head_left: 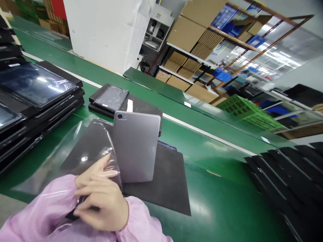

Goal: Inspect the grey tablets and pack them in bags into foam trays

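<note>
grey tablet [136,148] stands upright on its lower edge on a black mat [169,188], back toward the wearer, lens at its top left corner. a clear plastic bag [88,148] sits just left of it. the film only laps the tablet's left edge, so nearly all of the tablet is bare and outside the bag. can't tell if the bottom corner is tucked in.

right hand [101,198] crosses in low with fingers curled, clenched on the gathered lower end of the bag. left hand is hidden under it, only the pink sleeve [47,205] shows, so its grip can't be told.

mat lies on the green belt [222,201]. a stack of trays [37,101] with screens up is at the left. one more loaded tray [111,99] sits behind the tablet, and black trays [285,178] are well apart at the right. judged from this, the bag and tablet are barely joined.
</note>
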`<act>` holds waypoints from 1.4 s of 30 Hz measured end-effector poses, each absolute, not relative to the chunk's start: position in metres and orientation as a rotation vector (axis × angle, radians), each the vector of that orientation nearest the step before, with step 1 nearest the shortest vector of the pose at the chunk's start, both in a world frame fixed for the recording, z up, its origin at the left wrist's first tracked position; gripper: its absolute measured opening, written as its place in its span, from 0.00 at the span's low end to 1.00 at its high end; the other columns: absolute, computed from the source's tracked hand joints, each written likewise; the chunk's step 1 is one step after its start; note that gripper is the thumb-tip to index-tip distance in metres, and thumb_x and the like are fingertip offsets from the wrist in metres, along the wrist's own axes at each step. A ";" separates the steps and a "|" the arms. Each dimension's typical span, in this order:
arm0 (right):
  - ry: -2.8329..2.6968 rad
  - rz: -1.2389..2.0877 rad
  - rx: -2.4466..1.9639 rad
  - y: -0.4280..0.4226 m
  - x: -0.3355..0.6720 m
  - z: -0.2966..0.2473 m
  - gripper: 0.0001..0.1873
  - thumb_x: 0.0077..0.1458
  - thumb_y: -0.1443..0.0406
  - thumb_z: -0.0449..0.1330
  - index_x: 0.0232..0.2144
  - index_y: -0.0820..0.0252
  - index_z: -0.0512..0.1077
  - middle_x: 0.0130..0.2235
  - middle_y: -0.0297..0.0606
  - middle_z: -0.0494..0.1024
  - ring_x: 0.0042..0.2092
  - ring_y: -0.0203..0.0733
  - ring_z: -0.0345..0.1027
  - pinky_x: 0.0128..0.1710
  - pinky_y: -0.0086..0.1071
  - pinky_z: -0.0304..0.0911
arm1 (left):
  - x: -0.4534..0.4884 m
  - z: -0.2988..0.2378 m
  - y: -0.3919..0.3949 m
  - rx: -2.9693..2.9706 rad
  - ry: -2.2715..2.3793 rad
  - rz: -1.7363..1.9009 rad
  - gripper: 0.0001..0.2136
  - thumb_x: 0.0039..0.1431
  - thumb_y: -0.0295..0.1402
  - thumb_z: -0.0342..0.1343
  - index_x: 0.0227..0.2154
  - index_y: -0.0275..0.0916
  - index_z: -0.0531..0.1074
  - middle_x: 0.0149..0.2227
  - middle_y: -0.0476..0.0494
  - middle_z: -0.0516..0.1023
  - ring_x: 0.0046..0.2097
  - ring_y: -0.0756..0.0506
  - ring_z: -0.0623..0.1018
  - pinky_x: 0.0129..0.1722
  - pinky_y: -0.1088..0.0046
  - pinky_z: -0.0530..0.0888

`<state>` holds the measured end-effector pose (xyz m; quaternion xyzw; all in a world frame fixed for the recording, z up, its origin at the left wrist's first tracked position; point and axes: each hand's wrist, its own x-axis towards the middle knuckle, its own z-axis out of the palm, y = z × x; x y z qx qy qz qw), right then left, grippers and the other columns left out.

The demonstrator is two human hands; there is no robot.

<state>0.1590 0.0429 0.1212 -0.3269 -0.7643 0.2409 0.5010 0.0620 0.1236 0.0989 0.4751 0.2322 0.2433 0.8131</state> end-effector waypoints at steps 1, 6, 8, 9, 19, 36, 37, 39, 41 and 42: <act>-1.857 0.668 -0.715 0.044 0.156 0.119 0.14 0.64 0.59 0.60 0.27 0.56 0.72 0.42 0.40 0.86 0.49 0.37 0.80 0.59 0.28 0.68 | 0.062 0.101 0.124 1.016 0.497 0.490 0.31 0.59 0.37 0.65 0.64 0.44 0.63 0.64 0.38 0.68 0.65 0.36 0.70 0.68 0.53 0.64; -1.512 1.099 -0.549 0.047 0.169 0.131 0.14 0.61 0.60 0.64 0.25 0.59 0.72 0.42 0.47 0.85 0.47 0.44 0.81 0.54 0.36 0.74 | 0.064 0.105 0.124 1.001 0.503 0.501 0.34 0.57 0.38 0.66 0.64 0.42 0.62 0.64 0.37 0.68 0.65 0.35 0.68 0.66 0.54 0.66; -1.262 1.089 -0.612 0.046 0.187 0.144 0.11 0.56 0.62 0.69 0.25 0.58 0.73 0.41 0.44 0.86 0.44 0.46 0.82 0.48 0.36 0.77 | 0.063 0.104 0.124 1.008 0.561 0.486 0.34 0.55 0.39 0.68 0.63 0.42 0.63 0.62 0.36 0.71 0.63 0.34 0.71 0.62 0.56 0.70; -1.150 1.033 -0.686 0.044 0.199 0.150 0.10 0.55 0.63 0.70 0.26 0.57 0.74 0.40 0.42 0.86 0.43 0.45 0.83 0.46 0.36 0.77 | 0.063 0.102 0.124 1.017 0.588 0.471 0.33 0.54 0.39 0.68 0.62 0.41 0.64 0.61 0.35 0.73 0.62 0.33 0.73 0.61 0.56 0.72; -0.495 0.337 -1.438 -0.002 0.290 0.111 0.19 0.57 0.54 0.65 0.45 0.60 0.73 0.44 0.47 0.82 0.44 0.49 0.80 0.49 0.49 0.74 | 0.061 0.088 0.125 0.991 0.565 0.481 0.31 0.54 0.35 0.68 0.61 0.42 0.66 0.63 0.37 0.71 0.63 0.35 0.71 0.64 0.55 0.69; -0.314 -0.005 -1.591 -0.010 0.213 0.113 0.27 0.55 0.54 0.65 0.53 0.63 0.74 0.51 0.52 0.80 0.51 0.60 0.77 0.54 0.54 0.73 | 0.079 0.111 0.110 0.965 0.640 0.533 0.32 0.57 0.39 0.65 0.63 0.41 0.62 0.61 0.36 0.73 0.64 0.35 0.69 0.65 0.54 0.66; -0.422 -0.065 -1.640 -0.013 0.214 0.118 0.24 0.57 0.56 0.64 0.52 0.63 0.75 0.51 0.53 0.80 0.52 0.61 0.76 0.55 0.56 0.72 | 0.074 0.115 0.113 0.944 0.695 0.585 0.33 0.58 0.40 0.64 0.64 0.40 0.61 0.62 0.35 0.72 0.65 0.35 0.68 0.65 0.53 0.66; -0.806 -0.103 -1.673 -0.017 0.211 0.130 0.22 0.61 0.61 0.61 0.57 0.60 0.73 0.56 0.52 0.77 0.58 0.62 0.72 0.57 0.57 0.70 | 0.061 0.122 0.117 0.872 0.726 0.666 0.32 0.60 0.45 0.61 0.64 0.40 0.61 0.63 0.36 0.70 0.67 0.35 0.66 0.64 0.53 0.67; -1.296 -0.065 -1.632 -0.012 0.200 0.140 0.27 0.63 0.69 0.54 0.63 0.59 0.66 0.62 0.50 0.71 0.65 0.59 0.64 0.62 0.57 0.65 | 0.048 0.130 0.119 0.797 0.713 0.668 0.32 0.61 0.51 0.56 0.63 0.40 0.63 0.63 0.36 0.70 0.67 0.34 0.66 0.62 0.52 0.70; -1.530 -0.040 -1.612 -0.006 0.191 0.143 0.29 0.63 0.71 0.51 0.65 0.59 0.64 0.64 0.50 0.69 0.67 0.58 0.60 0.64 0.56 0.63 | 0.042 0.133 0.119 0.764 0.725 0.652 0.32 0.61 0.54 0.54 0.63 0.40 0.64 0.63 0.37 0.71 0.67 0.33 0.66 0.61 0.51 0.71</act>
